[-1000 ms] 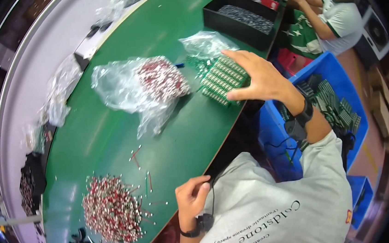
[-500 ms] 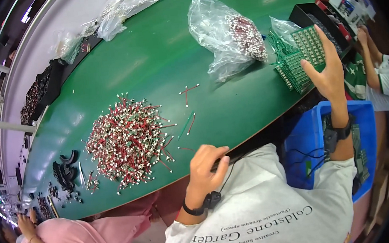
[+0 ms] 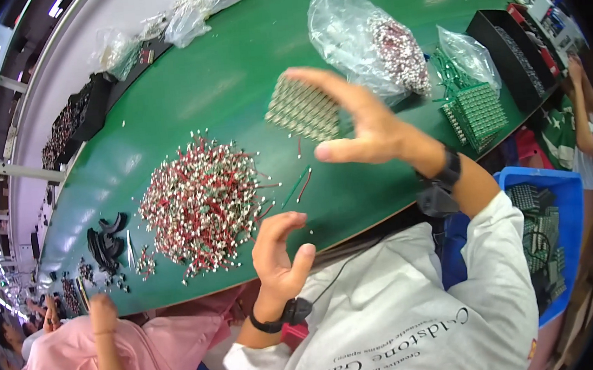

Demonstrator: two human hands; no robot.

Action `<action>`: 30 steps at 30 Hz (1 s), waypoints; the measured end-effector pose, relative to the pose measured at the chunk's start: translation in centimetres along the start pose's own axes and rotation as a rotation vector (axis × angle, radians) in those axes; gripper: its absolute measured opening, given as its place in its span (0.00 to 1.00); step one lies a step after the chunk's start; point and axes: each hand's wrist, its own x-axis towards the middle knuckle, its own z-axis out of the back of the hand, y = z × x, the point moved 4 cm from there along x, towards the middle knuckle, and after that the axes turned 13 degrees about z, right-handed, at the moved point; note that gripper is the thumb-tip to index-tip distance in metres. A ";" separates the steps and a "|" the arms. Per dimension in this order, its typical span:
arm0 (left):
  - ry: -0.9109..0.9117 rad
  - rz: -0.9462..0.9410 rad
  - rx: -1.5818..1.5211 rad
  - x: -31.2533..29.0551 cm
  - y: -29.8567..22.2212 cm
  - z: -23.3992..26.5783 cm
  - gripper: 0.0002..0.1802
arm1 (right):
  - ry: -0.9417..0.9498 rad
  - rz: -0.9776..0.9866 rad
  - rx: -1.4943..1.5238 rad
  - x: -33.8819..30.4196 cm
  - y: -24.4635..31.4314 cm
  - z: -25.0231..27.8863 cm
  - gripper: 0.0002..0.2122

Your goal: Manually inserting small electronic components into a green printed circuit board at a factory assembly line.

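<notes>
My right hand point(image 3: 376, 125) grips a green circuit board panel point(image 3: 302, 108) covered in rows of pale parts, held over the table between thumb and fingers. Nothing is in my left hand point(image 3: 278, 260); its fingers are curled but apart from the thumb, near the table's front edge. To the left of my hands lies a large pile of short red wires with white connectors point(image 3: 200, 207). A few loose red wires point(image 3: 304, 186) and a thin green strip point(image 3: 289, 200) lie between the pile and my right hand. More board panels point(image 3: 482, 109) are stacked at the right.
Behind my right hand sits a clear plastic bag point(image 3: 398, 53) of similar wires. A black box point(image 3: 511, 60) stands at the far right, and a blue bin point(image 3: 573, 245) of boards below the table edge. At left are black curved pieces point(image 3: 102, 248), tweezers point(image 3: 130, 250) and a co-worker in pink point(image 3: 79, 359).
My right hand has moved left from the board stack, carrying one panel to the middle of the table. My left hand has shifted slightly left and its fingers have opened more.
</notes>
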 end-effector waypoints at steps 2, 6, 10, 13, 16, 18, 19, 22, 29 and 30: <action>-0.011 0.169 -0.221 1.8 -0.5 0.4 0.37 | 0.050 0.000 -0.014 0.2 -2.0 -2.6 0.44; 0.029 0.316 -0.407 7.3 -1.0 1.8 0.61 | 0.060 0.203 -0.080 -0.6 -1.2 -4.3 0.46; 0.198 0.296 -0.449 9.8 -0.1 0.5 0.67 | 0.027 0.239 -0.166 -1.8 -0.9 -4.8 0.47; 0.268 0.361 -0.501 10.2 0.6 -1.4 0.67 | 0.065 0.263 -0.276 -2.5 -0.6 -5.4 0.46; 0.248 0.317 -0.494 9.8 2.1 -0.6 0.58 | 0.132 0.244 -0.315 -1.8 -0.5 -5.0 0.43; 0.203 0.474 -0.533 9.0 1.9 -0.7 0.51 | 0.221 0.326 -0.452 -1.4 -0.2 -4.2 0.38; 0.201 0.309 -0.463 9.8 -0.8 -1.4 0.50 | 0.160 0.339 -0.469 -1.0 0.0 -3.3 0.32; 0.222 0.192 -0.269 8.6 -1.9 -1.1 0.49 | -0.089 0.229 -0.610 -1.1 -1.5 -0.8 0.28; 0.253 0.131 -0.176 5.0 -3.7 -1.2 0.50 | -0.434 0.097 -1.184 1.1 -0.1 5.0 0.23; 0.238 0.121 -0.162 4.8 -3.7 -1.2 0.50 | -0.442 0.114 -1.168 1.3 -0.6 5.4 0.23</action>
